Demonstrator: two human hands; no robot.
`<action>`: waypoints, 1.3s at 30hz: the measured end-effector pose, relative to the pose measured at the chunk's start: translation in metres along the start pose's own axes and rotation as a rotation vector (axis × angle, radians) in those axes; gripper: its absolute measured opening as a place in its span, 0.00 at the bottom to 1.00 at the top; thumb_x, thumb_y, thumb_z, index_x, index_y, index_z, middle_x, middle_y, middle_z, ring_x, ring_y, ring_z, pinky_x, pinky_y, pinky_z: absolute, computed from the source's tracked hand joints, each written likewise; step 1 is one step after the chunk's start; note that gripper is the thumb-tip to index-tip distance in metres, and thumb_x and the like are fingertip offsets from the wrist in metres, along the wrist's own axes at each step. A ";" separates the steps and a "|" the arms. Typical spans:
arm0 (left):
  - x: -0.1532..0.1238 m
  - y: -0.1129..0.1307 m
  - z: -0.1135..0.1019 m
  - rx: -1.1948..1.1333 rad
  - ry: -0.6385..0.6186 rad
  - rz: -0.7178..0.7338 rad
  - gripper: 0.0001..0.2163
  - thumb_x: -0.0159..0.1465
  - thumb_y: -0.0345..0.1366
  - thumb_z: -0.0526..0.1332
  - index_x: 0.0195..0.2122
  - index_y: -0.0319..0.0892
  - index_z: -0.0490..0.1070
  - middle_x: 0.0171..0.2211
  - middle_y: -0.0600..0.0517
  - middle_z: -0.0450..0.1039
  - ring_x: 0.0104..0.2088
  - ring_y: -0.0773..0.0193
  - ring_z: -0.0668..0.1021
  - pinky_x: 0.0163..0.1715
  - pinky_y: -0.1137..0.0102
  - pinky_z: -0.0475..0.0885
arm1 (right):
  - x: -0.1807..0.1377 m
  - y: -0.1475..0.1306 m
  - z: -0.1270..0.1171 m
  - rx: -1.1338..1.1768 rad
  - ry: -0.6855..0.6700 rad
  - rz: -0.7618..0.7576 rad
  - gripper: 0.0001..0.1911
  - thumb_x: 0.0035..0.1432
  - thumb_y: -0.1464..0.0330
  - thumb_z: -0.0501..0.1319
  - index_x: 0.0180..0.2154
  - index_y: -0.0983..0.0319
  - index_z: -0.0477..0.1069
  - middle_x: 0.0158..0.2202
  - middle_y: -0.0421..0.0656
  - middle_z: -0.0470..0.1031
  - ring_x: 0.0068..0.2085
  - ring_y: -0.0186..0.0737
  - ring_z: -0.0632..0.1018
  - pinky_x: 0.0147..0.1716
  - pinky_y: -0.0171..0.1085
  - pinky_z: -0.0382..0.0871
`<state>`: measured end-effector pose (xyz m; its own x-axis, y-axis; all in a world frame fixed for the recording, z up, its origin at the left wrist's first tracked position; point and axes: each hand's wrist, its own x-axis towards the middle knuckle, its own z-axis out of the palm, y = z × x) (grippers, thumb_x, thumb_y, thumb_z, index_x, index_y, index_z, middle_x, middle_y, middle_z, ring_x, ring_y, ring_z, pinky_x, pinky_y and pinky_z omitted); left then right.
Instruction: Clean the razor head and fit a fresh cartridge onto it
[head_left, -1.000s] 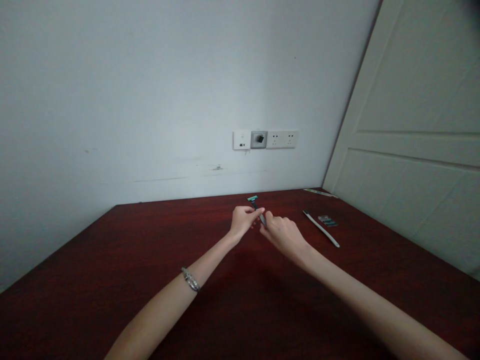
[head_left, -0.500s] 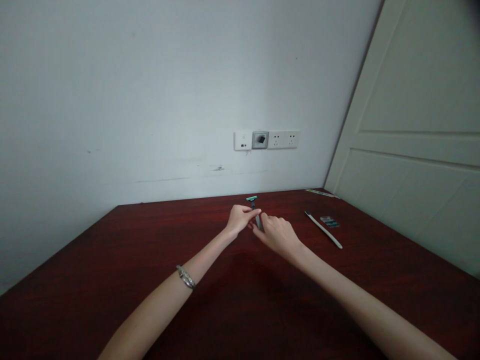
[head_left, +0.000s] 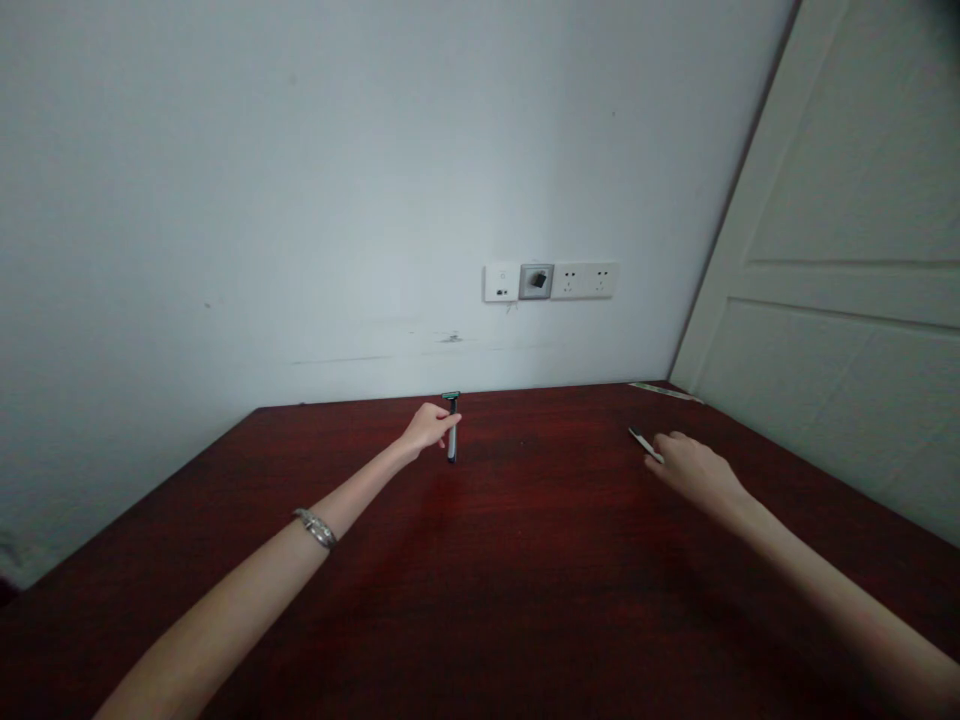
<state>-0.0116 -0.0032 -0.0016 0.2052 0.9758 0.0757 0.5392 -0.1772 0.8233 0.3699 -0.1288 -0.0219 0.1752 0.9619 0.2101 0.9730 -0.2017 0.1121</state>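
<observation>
My left hand (head_left: pixel 427 427) pinches a razor (head_left: pixel 452 440) by its grey handle, with the green-edged head pointing up toward the wall. My right hand (head_left: pixel 694 468) is at the right part of the table, closed around a slim white stick (head_left: pixel 646 444) with a dark tip. The tip sticks out past the fingers to the upper left; the rest of the stick is hidden under the hand. The small clear pack with dark pieces seen earlier beside it is covered by that hand.
A dark red wooden table (head_left: pixel 480 560) meets a white wall. Sockets and switch plates (head_left: pixel 551 281) sit on the wall above it. A flat printed strip (head_left: pixel 666 392) lies at the back right corner, near a pale panelled door (head_left: pixel 840 360).
My right hand has let go of the razor and moved right onto the white stick. My left hand has shifted left with the razor. The view has turned slightly left.
</observation>
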 end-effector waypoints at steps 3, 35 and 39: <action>-0.001 -0.005 -0.011 0.022 -0.013 -0.054 0.16 0.53 0.41 0.65 0.15 0.35 0.68 0.11 0.56 0.62 0.13 0.73 0.68 0.14 0.77 0.65 | -0.001 0.016 0.018 0.012 -0.005 0.030 0.13 0.59 0.66 0.51 0.37 0.67 0.70 0.40 0.55 0.73 0.40 0.52 0.77 0.33 0.41 0.66; -0.014 0.000 0.001 0.595 -0.286 -0.063 0.12 0.52 0.35 0.60 0.14 0.37 0.68 0.14 0.52 0.68 0.12 0.73 0.65 0.18 0.76 0.63 | 0.026 -0.006 0.033 0.417 -0.098 0.031 0.13 0.54 0.62 0.57 0.25 0.63 0.74 0.26 0.46 0.78 0.31 0.41 0.78 0.29 0.32 0.63; -0.016 0.004 0.011 0.607 -0.330 -0.067 0.13 0.53 0.36 0.59 0.14 0.37 0.65 0.14 0.52 0.68 0.11 0.72 0.64 0.16 0.74 0.62 | 0.018 -0.068 0.011 0.425 -0.092 -0.047 0.10 0.51 0.66 0.59 0.25 0.65 0.74 0.27 0.48 0.78 0.31 0.43 0.78 0.27 0.32 0.61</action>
<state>-0.0037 -0.0205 -0.0060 0.3417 0.9140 -0.2188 0.9010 -0.2523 0.3529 0.3081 -0.0954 -0.0365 0.1228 0.9846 0.1244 0.9521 -0.0815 -0.2947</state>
